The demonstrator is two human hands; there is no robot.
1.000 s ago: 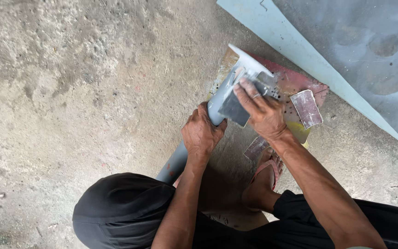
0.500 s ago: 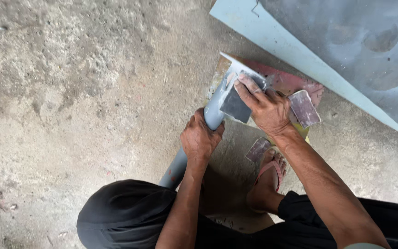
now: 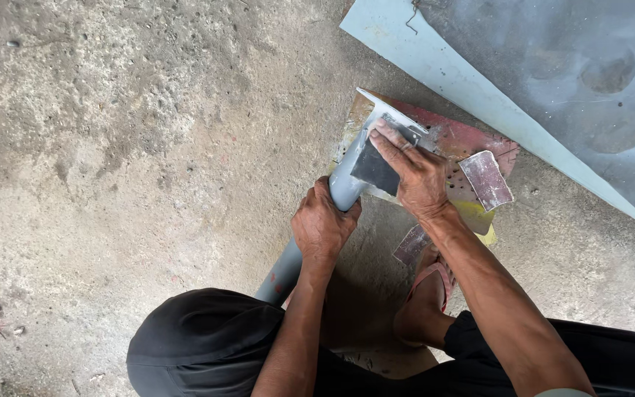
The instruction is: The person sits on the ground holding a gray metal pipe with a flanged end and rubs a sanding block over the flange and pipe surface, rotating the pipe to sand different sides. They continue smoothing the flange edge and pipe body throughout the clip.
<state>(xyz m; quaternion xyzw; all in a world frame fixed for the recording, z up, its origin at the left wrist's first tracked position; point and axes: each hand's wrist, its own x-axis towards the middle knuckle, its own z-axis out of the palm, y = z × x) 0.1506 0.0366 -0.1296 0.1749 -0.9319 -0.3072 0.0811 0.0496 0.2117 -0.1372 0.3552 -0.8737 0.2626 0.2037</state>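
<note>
A grey metal pipe (image 3: 347, 184) with a flat plate (image 3: 395, 117) at its far end lies on the concrete floor, running from under my knee up to the right. My left hand (image 3: 323, 224) is wrapped around the pipe's middle. My right hand (image 3: 413, 169) presses a dark sheet of sandpaper (image 3: 376, 170) against the pipe just below the plate. The pipe's end rests on a red and yellow board (image 3: 468, 143).
A loose piece of sandpaper (image 3: 486, 180) lies on the board, another (image 3: 411, 245) beside my sandalled foot (image 3: 426, 305). A large grey-blue metal sheet (image 3: 553, 81) fills the upper right. Rough concrete floor (image 3: 112, 147) spreads to the left.
My right hand with the sandpaper has shifted slightly along the pipe near the plate. My left hand keeps its grip in the same place.
</note>
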